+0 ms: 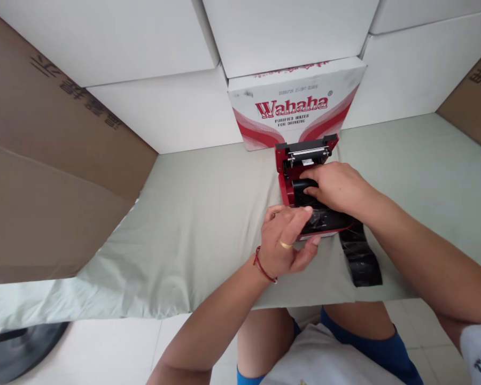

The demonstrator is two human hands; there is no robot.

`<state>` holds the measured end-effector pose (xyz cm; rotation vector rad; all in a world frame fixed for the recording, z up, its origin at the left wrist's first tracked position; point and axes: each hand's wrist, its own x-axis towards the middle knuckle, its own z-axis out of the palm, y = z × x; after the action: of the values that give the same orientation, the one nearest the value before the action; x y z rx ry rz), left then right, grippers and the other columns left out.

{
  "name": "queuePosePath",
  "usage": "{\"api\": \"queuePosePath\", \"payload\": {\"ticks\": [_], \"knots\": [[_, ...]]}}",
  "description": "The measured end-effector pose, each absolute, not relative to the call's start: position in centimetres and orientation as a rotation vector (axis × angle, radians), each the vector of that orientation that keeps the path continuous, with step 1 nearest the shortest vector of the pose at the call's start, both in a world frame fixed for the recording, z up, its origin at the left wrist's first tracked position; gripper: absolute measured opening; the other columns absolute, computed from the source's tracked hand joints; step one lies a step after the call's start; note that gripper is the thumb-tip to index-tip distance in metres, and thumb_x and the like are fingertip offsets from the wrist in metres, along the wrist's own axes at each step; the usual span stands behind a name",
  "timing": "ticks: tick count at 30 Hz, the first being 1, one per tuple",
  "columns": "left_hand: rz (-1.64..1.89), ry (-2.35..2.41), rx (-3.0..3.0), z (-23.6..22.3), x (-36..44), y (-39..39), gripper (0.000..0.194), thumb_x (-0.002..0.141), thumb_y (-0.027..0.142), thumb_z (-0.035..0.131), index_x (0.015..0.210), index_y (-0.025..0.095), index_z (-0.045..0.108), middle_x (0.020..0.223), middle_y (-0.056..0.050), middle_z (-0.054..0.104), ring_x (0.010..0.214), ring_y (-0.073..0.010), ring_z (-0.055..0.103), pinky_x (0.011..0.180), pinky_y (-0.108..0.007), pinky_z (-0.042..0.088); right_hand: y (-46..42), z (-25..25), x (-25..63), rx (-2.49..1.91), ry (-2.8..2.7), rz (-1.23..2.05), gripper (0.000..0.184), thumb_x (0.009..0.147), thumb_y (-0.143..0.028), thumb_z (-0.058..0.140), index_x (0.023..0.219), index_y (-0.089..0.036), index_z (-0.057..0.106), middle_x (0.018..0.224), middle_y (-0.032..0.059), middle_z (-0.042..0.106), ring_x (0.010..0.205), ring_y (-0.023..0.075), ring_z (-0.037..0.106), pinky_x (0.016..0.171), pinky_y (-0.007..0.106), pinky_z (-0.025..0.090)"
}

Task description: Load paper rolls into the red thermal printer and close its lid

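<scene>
A small red and black label printer [282, 188] stands on the cloth, its lid [308, 145] raised toward the back. Inside it lies a black ribbon roll [303, 183]. My right hand [340, 184] reaches in from the right with its thumb and fingers closed on the roll; its other fingertips are partly hidden. Black shiny film [326, 218] stretches over the front of the printer. My left hand [284, 235] grips the printer's front left corner, one finger on the film and the thumb at the front edge. A loose black strip [361, 256] trails from the right side onto the cloth.
Pale green cloth [192, 214] covers the table, whose front edge runs just before my legs. A Wahaha water carton [292, 104] stands behind the printer, against white boxes [156, 112]. Brown cardboard [52, 176] rises at the left, and more cardboard [471, 101] at the right.
</scene>
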<state>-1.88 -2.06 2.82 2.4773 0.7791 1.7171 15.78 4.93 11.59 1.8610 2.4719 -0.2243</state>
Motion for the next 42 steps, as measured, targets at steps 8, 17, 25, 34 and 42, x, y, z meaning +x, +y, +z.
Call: {"api": "queuePosePath", "payload": {"ticks": [8,17,25,34,42], "knots": [[1.595,0.808,2.698,3.1,-1.8,-2.3,0.026,0.096,0.021,0.069,0.121,0.025,0.074,0.106,-0.003,0.087,0.103,-0.021,0.079,0.102,-0.04,0.048,4.8,11.4,16.2,1.899,2.614,-0.364,0.032,0.099,-0.029,0.063,0.122,-0.03,0.084,0.114,0.0049,0.086,0.104,0.0279,0.078,0.086,0.037,0.056],[1.595,0.769,2.715,3.1,-1.7,-2.5,0.024,0.097,0.02,0.07,0.119,0.025,0.074,0.107,-0.002,0.088,0.1,-0.0187,0.079,0.099,-0.039,0.047,4.2,12.4,19.3,2.641,3.229,-0.299,0.036,0.111,-0.042,0.055,0.134,-0.024,0.076,0.13,0.0112,0.081,0.111,0.0252,0.075,0.095,0.041,0.06],[1.6,0.711,2.753,3.4,-1.6,-2.6,0.016,0.101,0.018,0.065,0.114,0.023,0.073,0.102,-0.002,0.089,0.094,-0.0173,0.081,0.094,-0.038,0.048,3.0,9.7,19.9,2.342,3.145,-0.502,0.046,0.114,-0.048,0.038,0.135,-0.035,0.077,0.144,0.0042,0.077,0.138,0.0265,0.069,0.121,0.049,0.051],[1.583,0.739,2.681,3.1,-1.9,-2.6,0.025,0.098,0.019,0.066,0.121,0.025,0.072,0.104,-0.003,0.088,0.095,-0.0172,0.08,0.092,-0.036,0.053,-0.3,4.8,22.0,1.894,3.49,-0.78,0.04,0.112,-0.032,0.044,0.12,-0.029,0.083,0.133,0.006,0.082,0.138,0.0242,0.071,0.124,0.054,0.051],[1.676,1.065,2.142,1.7,-4.4,-0.5,0.043,0.113,0.038,0.043,0.152,0.027,0.058,0.118,-0.007,0.087,0.116,-0.0245,0.08,0.116,-0.049,0.046,0.5,3.3,21.5,1.662,3.865,-0.737,0.036,0.11,-0.019,0.053,0.13,-0.028,0.081,0.129,0.0057,0.084,0.131,0.0243,0.075,0.117,0.05,0.058]]}}
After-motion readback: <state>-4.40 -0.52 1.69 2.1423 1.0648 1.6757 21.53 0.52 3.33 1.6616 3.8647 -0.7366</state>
